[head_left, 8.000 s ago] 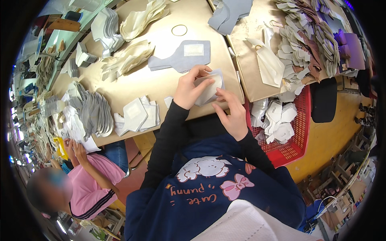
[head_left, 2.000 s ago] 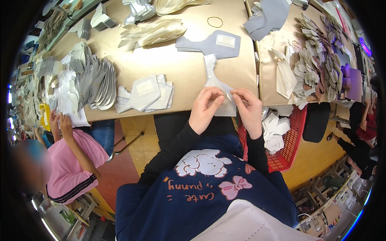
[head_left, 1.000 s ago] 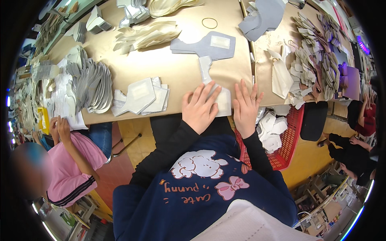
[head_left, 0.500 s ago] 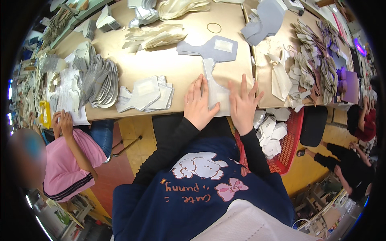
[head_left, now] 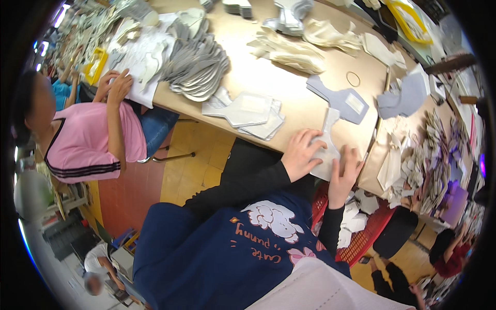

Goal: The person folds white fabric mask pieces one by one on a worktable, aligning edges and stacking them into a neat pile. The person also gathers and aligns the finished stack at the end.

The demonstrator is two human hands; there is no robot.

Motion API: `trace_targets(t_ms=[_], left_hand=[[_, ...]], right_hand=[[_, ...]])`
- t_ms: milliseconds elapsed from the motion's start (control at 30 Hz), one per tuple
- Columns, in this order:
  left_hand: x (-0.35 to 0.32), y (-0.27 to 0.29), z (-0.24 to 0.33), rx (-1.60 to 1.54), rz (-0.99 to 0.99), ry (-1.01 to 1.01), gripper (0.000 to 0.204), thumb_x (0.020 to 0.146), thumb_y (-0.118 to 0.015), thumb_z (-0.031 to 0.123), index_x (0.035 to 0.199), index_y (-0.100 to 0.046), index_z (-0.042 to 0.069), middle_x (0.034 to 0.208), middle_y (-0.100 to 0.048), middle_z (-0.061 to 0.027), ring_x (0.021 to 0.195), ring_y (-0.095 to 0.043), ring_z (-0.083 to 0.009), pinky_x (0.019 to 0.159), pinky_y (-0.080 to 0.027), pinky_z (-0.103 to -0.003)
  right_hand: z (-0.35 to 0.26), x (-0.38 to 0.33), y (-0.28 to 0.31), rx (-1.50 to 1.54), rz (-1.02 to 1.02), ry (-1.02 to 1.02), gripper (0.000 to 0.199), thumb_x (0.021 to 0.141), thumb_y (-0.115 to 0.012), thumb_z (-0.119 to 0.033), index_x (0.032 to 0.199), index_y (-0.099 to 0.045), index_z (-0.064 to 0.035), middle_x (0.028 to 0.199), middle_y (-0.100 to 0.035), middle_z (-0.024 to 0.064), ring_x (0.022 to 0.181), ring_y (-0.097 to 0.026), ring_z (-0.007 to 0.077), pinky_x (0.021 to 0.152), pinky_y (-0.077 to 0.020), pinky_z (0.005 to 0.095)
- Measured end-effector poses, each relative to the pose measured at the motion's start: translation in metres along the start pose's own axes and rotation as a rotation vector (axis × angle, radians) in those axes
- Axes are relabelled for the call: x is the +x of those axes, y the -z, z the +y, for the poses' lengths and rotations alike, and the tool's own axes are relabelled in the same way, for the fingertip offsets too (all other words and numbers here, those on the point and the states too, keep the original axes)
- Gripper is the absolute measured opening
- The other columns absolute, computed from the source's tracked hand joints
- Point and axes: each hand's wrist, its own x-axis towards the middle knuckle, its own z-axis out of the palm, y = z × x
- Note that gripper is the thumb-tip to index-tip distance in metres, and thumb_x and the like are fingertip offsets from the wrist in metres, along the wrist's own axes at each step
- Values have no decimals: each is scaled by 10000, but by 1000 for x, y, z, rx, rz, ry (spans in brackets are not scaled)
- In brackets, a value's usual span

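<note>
A pale grey cut piece, with a narrow neck and a wider lower end, lies flat at the table's near edge. My left hand rests on its left side, fingers stretched over it. On the opposite side, my right hand touches its edge with the fingers apart. Just beyond lie blue-grey pieces of similar outline, the top one bearing a pale rectangular patch. To the left, a small pile of light grey pieces overlaps near the edge.
A fanned stack of grey pieces and cream bundles lie farther off. A rubber band sits near a blue-grey stack. A red basket of scraps stands below the edge. A co-worker in pink sits at left.
The view has turned toward the left, so the table appears tilted and shifted right. My hands stay at the same piece; the right hand's fingers are closer together.
</note>
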Motion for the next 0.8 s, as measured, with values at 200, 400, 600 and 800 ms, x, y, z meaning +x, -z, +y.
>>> trace_targets(t_ms=[200,400,600,800], left_hand=[[0,5,3,-130,46,39,631,774,-790,130,1359,-554,140,1415,-506,-138,1325,-432,-370,1098,-374,-479],[-25,14,-1,-842,328,88,642,911,-724,-43,1473,-447,95,1266,-611,-113,919,-647,-131,750,-535,-271],[-42,65,-32,-403,741,291,343,933,-733,41,1252,-616,84,1010,-649,-59,735,-587,-80,629,-469,-216],[-51,140,-36,-328,240,740,403,1004,-655,217,1383,-612,86,555,-594,-32,463,-523,-65,453,-408,-240]], right_hand=[[-20,-12,-4,212,-38,-9,517,850,-707,79,1351,-614,-10,1248,-601,149,1191,-585,279,1025,-475,388],[-46,4,0,831,27,-148,404,982,-594,47,1383,-553,37,1199,-659,155,1092,-637,201,993,-485,328],[-84,48,-9,849,3,-18,381,1001,-579,9,1380,-559,25,1182,-687,142,1023,-675,198,919,-527,324],[-75,77,-4,379,27,250,382,927,-663,-2,1306,-613,10,1159,-688,157,1039,-671,299,915,-528,372]])
